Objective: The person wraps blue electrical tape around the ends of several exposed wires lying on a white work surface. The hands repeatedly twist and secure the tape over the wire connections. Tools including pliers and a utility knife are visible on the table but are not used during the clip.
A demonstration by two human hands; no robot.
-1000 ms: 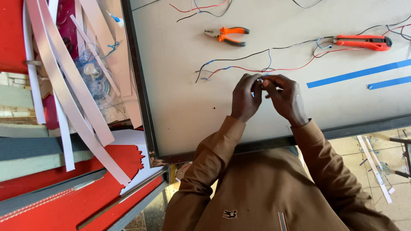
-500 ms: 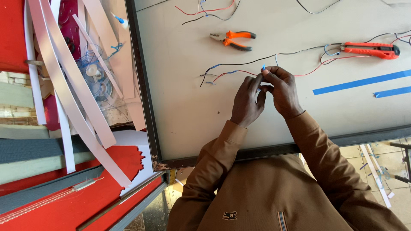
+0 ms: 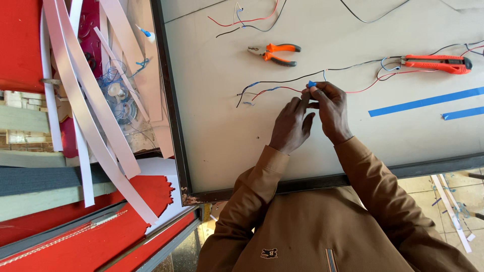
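Head view: hands (image 3: 311, 113) pinch blue tape (image 3: 312, 84) on wires (image 3: 282, 83) running left-right.

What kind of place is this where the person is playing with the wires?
Probably a workshop, maybe for making signs. On the big grey framed panel lie red, black and blue wires, orange-handled pliers and an orange utility knife. Long white plastic strips and red sheets are stacked beside it.
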